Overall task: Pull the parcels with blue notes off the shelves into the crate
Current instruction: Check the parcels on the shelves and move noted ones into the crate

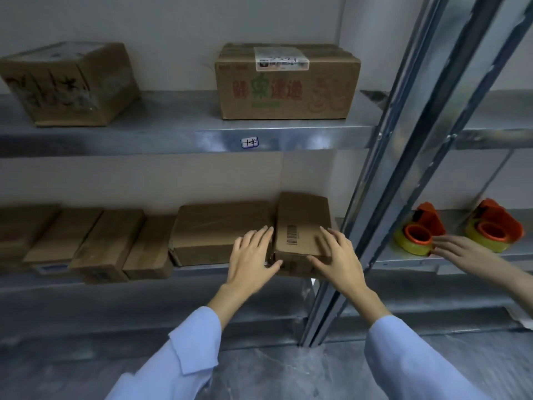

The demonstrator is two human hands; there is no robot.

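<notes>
- From the head camera, the one view there is, the person faces metal racking with both arms out in pale blue sleeves.
- The small box [302, 232], barcode on top, sits at the right end of the lower shelf [202, 287]. Its near end pokes out over the front edge.
- The left hand [253, 255] lies flat at the box's left side, fingers straight and thumb against the near corner. The right hand [336, 255] lies spread on the top right, thumb across the front edge. The hands are apart, flanking the box, and neither looks wrapped round it.
- No blue note shows on this box, and the crate is out of view.
- I judge the first risk to be pulling the wrong parcel, since the faces in view carry only a barcode.
- Flat palms give little hold. With the box already overhanging, a quick pull could let it drop off the edge.
- The flat box [222, 229] touches its left side and could be dragged along by the left fingers lying on it.
- The upright post [375, 197] stands just beside the right hand, so a sideways swing could knock the box or the knuckles.
- Beyond the post, another person's hand [464, 252] reaches for an orange tape dispenser [418, 232]. Swinging the box that way could bump it.
</notes>
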